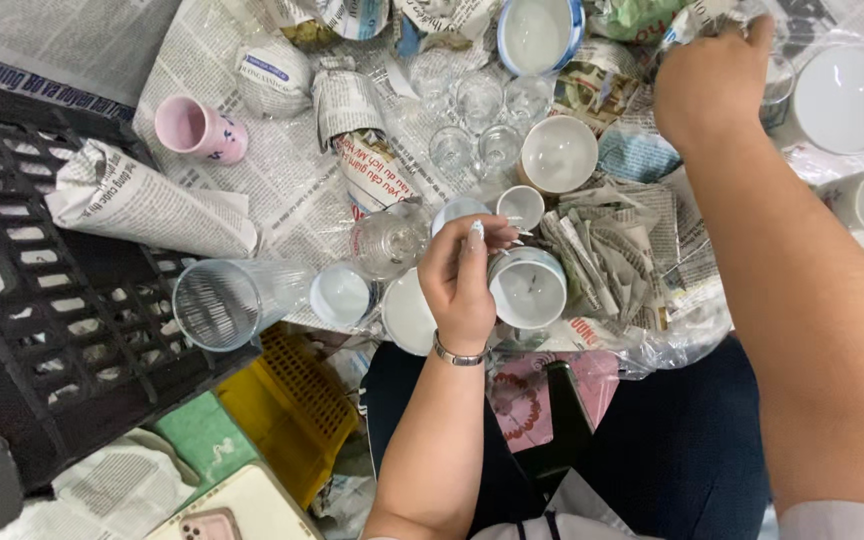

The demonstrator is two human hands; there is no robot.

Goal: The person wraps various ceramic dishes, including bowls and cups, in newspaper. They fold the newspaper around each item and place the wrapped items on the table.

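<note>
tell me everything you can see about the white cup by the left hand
The white cup is a small round bowl-shaped cup, glossy like glazed china, with a faint blue band under its rim. It stands upright, mouth up, and looks empty but for a few dark specks inside. It sits on crumpled newspaper near the person's lap. The left hand is at its left rim, fingers curled over the edge; whether the grip is firm cannot be told.

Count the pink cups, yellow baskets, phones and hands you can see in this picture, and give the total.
Pink cup: 1
Yellow basket: 1
Phone: 1
Hands: 2, the left hand and the right hand
Total: 5
</note>
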